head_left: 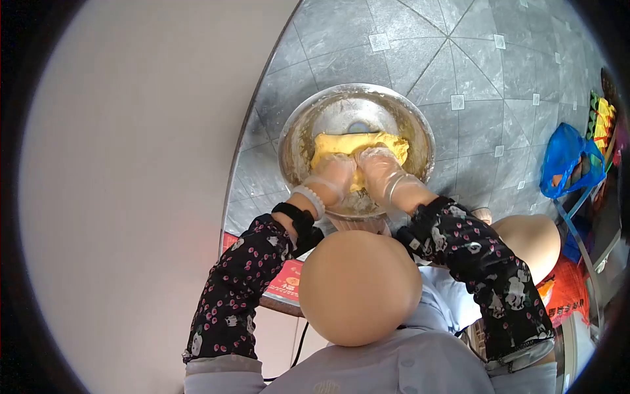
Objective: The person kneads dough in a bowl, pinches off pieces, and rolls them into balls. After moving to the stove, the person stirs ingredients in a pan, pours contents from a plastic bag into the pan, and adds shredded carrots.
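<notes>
Item: yellow dough (359,141), one soft lump, located in the round stainless-steel basin (420,131), approx. centre, w/ its upper edge spread side to side beyond the hands. Both hands press on the dough, next to each other: L hand (336,172) on the L part, R hand (382,169) on the R part, each in a clear plastic glove. Fingers of both hands sunk in or hidden by the dough; cannot tell if clenched or grasping. Basin inner wall smeared w/ residue, esp. L and R sides. L wrist: white beaded bracelet (310,198) & black band (299,218). Both forearms in black patterned sleeves (233,289) w/ pink spots & white figures. Basin stands over a grey tile-patterned surface (420,59). Far R: blue plastic bag (566,157), brightly coloured packets (602,123) just beyond it; red bag (569,285) w/ dark lettering, nearer the person. Lower L: red printed sheet (286,281) near L sleeve.
</notes>
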Motion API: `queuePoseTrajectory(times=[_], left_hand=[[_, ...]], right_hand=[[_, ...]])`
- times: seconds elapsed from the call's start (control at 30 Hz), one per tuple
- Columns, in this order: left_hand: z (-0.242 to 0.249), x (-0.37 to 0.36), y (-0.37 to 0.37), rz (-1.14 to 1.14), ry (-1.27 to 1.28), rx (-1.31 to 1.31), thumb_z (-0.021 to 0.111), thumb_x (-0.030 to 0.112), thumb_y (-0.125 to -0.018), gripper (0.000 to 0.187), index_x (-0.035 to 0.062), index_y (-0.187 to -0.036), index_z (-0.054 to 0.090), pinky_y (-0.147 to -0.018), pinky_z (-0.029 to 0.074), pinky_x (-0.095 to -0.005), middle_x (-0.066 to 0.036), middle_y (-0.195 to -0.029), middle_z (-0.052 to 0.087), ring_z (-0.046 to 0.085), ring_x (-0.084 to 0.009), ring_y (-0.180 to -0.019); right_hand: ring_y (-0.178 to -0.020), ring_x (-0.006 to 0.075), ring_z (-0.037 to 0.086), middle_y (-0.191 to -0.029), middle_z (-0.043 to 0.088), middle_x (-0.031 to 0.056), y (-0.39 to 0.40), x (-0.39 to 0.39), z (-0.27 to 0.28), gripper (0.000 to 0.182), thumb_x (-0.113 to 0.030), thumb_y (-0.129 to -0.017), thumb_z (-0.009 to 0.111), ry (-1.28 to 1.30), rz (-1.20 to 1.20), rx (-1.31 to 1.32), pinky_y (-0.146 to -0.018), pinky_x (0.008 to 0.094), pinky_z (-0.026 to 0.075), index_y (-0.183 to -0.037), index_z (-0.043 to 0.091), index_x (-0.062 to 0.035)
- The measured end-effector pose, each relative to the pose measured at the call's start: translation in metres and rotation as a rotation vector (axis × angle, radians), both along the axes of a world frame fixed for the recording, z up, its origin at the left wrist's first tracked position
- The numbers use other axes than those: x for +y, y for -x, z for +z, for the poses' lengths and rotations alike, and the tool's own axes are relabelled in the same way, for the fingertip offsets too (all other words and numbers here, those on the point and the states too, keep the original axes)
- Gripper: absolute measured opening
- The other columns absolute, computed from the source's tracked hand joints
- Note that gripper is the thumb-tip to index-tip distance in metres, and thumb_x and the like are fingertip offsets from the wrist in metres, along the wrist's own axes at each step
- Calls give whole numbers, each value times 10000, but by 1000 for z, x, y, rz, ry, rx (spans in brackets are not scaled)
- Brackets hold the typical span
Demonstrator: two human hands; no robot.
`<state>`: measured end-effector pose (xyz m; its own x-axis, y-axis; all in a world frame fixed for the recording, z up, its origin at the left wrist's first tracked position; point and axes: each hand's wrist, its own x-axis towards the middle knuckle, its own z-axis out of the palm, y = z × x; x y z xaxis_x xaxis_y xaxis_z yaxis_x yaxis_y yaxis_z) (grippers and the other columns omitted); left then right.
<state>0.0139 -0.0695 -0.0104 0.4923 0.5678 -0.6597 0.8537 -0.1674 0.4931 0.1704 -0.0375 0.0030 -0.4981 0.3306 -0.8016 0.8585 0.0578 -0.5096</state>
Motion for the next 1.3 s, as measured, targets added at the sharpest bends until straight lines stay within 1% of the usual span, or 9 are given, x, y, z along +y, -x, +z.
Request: queuePoseTrajectory(times=[0.4, 0.63, 0.73, 0.83, 0.87, 1.13, 1.23, 1.27, 1.3], left_hand=[[-5, 37, 4, 205, -32, 47, 535, 17, -798, 218, -11, -995, 626, -844, 499, -439, -234, -959, 643, 621, -380, -933], [-8, 69, 8, 95, -464, 51, 561, 21, -804, 258, 58, -1051, 627, -856, 494, -412, -198, -1013, 654, 619, -366, -959], [13, 67, 3, 219, -427, -34, 591, 50, -826, 249, 45, -1075, 607, -888, 479, -391, -180, -1071, 642, 596, -346, -1023], [45, 49, 4, 552, -360, -12, 607, 95, -857, 307, 40, -1158, 580, -908, 474, -377, -198, -1118, 622, 576, -322, -1088], [49, 43, 7, 701, -323, 29, 610, 111, -868, 332, 39, -1189, 568, -912, 474, -372, -205, -1134, 614, 569, -315, -1110], [34, 46, -7, -7, -278, 596, 655, 109, -762, 126, 75, -841, 747, -746, 517, -381, -121, -887, 712, 678, -289, -877], [37, 33, -7, -19, -474, 506, 668, 114, -743, 152, 78, -867, 748, -751, 517, -387, -124, -886, 710, 678, -286, -877], [42, 32, -7, -166, -484, 590, 621, 135, -829, 103, 68, -795, 691, -715, 480, -326, -109, -746, 679, 644, -241, -727], [25, 33, 2, -172, -415, 576, 596, 153, -861, 120, 60, -885, 667, -730, 482, -316, -114, -813, 677, 639, -236, -768]], right_hand=[[-965, 360, 650, -1004, 657, 256, 30, 41, -39, 208, -93, -813, 587, -180, -13, -53, -845, 377, 522, -974, 646, 26], [-1025, 361, 609, -1043, 636, 248, 23, 39, -30, 265, -144, -765, 624, -222, -604, 66, -876, 375, 463, -1013, 636, -50], [-1065, 358, 591, -1149, 602, 246, -21, 34, 24, 322, -193, -780, 651, 96, -790, 60, -895, 365, 455, -1068, 632, -50], [-1010, 354, 616, -1017, 635, 259, -44, 26, 57, 361, -195, -813, 615, -310, -403, -43, -901, 384, 479, -1071, 595, 57], [-1013, 358, 613, -1014, 635, 255, -44, 23, 39, 365, -259, -873, 548, -379, -598, 14, -915, 399, 473, -1057, 598, 52], [-986, 345, 635, -1022, 662, 229, 10, 64, -3, 602, -416, -982, 271, -624, -630, -62, -912, 402, 475, -943, 662, 41], [-932, 323, 663, -953, 689, 191, 27, 88, -14, 476, -317, -969, 355, 130, -1009, 26, -886, 376, 493, -913, 689, 18], [-943, 289, 666, -969, 691, 179, 39, 92, -16, 372, -242, -931, 422, 240, -972, 4, -863, 358, 498, -941, 690, 16], [-942, 287, 666, -971, 690, 182, 37, 95, -19, 365, -251, -924, 436, -74, -581, -3, -862, 358, 496, -941, 692, 9]])
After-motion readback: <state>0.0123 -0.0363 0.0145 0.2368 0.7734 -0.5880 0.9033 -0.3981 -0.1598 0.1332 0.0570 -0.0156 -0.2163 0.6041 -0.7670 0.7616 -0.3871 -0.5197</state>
